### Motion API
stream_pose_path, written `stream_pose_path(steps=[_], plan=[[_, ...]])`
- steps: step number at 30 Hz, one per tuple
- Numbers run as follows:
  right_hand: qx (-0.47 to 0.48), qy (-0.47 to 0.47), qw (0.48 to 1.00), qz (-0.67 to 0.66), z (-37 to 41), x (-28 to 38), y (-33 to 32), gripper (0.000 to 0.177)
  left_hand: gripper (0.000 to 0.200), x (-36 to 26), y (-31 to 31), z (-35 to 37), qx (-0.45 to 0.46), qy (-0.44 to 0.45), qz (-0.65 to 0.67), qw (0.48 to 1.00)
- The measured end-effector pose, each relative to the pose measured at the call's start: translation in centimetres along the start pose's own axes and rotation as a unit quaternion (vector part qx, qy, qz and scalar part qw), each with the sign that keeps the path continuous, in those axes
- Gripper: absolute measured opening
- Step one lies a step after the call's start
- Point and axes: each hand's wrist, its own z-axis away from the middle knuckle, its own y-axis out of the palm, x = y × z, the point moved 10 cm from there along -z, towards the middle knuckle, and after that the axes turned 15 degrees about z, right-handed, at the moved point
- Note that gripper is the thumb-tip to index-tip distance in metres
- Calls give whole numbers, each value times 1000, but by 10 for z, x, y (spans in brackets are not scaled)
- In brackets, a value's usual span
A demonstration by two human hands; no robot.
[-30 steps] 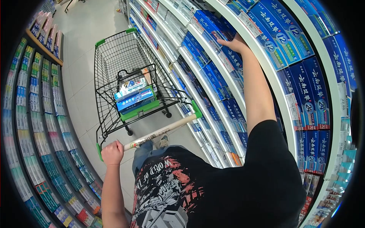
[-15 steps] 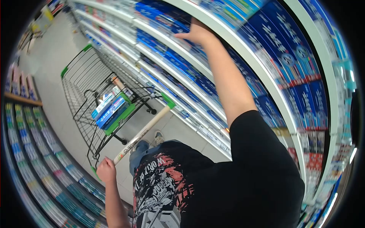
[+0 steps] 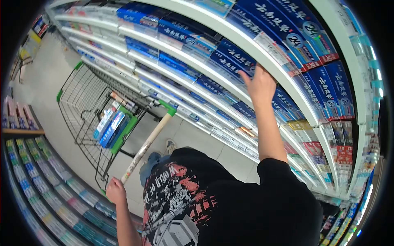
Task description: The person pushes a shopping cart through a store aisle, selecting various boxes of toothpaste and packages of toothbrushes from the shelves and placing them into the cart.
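My left hand point(image 3: 116, 191) is closed around the near end of the shopping cart handle point(image 3: 143, 147). My right hand point(image 3: 262, 85) reaches into a shelf of dark blue toothpaste boxes point(image 3: 233, 57), just below a white shelf edge with a price tag point(image 3: 271, 48). Its thumb stands out to the left, apart from the fingers, whose tips are partly hidden at the boxes. I see nothing held in it. The wire shopping cart point(image 3: 78, 119) carries a blue and white boxed pack point(image 3: 111, 129) near the handle.
Lit white shelves point(image 3: 180, 71) with toothpaste boxes line the right side. A lower rack of packaged goods point(image 3: 53, 176) curves along the left. Grey floor tiles point(image 3: 45, 69) run between them, and a yellow object point(image 3: 30, 46) stands at the far end.
My right hand has come lower and to the right along the shelf, and more of it shows. The view has turned slightly. My left hand stays on the cart handle.
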Motion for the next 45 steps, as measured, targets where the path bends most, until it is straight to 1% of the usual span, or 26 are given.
stream_pose_path(steps=[3,4,7,8,12,14,15,17,19,22,24,27,29,31,32,34,35,36,38,39,40,41,42,43,44,45], plan=[[47,1,998,38,-4,0,7,73,40,8,1,4,25,-32,-13,999],[-3,-10,999,50,-3,3,-2,70,41,9,2,5,12,3,-16,1000],[-36,-39,997,52,5,5,2,71,41,2,-6,3,8,-38,-3,999],[-114,-78,990,-19,7,11,-16,70,40,-2,-9,2,-2,-26,9,1000],[-161,-177,959,-152,19,53,-65,69,40,-9,-13,2,-24,-18,26,999],[-144,-268,886,-351,28,89,-82,66,40,-8,-13,1,-32,-26,32,999],[-145,-291,859,-396,33,115,-94,66,40,-10,-13,2,-37,-21,39,998],[-85,-327,796,-503,33,179,-109,73,40,-14,-15,2,-47,-23,39,998],[3,-362,789,-496,36,253,-118,74,40,-18,-17,3,-72,-2,35,997],[80,-417,718,-552,57,372,-111,66,40,-18,-15,3,-71,-12,39,997],[67,-476,673,-562,78,445,-111,62,40,-18,-17,4,-77,-11,31,996],[41,-536,679,-501,108,533,-107,54,40,-16,-14,4,-62,-24,40,997],[36,-554,682,-476,123,565,-104,52,40,-17,-16,3,-55,-29,39,997],[65,-563,719,-402,137,589,-88,49,41,-17,-15,3,-38,-38,45,998],[66,-561,719,-405,143,594,-84,49,41,-19,-16,2,-36,-37,42,998],[77,-520,729,-439,139,590,-72,50,41,-13,-11,2,25,-104,77,991],[71,-503,717,-477,137,583,-69,52,37,-9,-5,3,69,-136,79,985],[72,-506,715,-476,142,578,-64,52,37,-13,-10,4,70,-139,81,984],[146,-381,762,-503,122,567,-31,55,29,-10,-8,1,101,-198,200,954],[199,-341,765,-509,115,564,-10,64,29,-6,-3,-3,106,-193,198,955],[206,-336,767,-506,117,565,3,64,30,-15,-15,-14,28,-108,224,968],[329,-263,749,-511,124,569,38,72,35,-23,-26,-20,-50,-22,251,967],[443,-184,717,-506,136,570,70,82,44,-11,-12,-32,-6,-96,297,950],[536,-155,676,-482,151,572,85,97,53,0,-3,-48,-33,-138,333,932],[537,-150,678,-479,155,576,97,97,62,13,9,-66,-59,-179,368,911],[624,-100,568,-527,182,591,115,98,77,33,39,-82,-21,-255,383,888]])
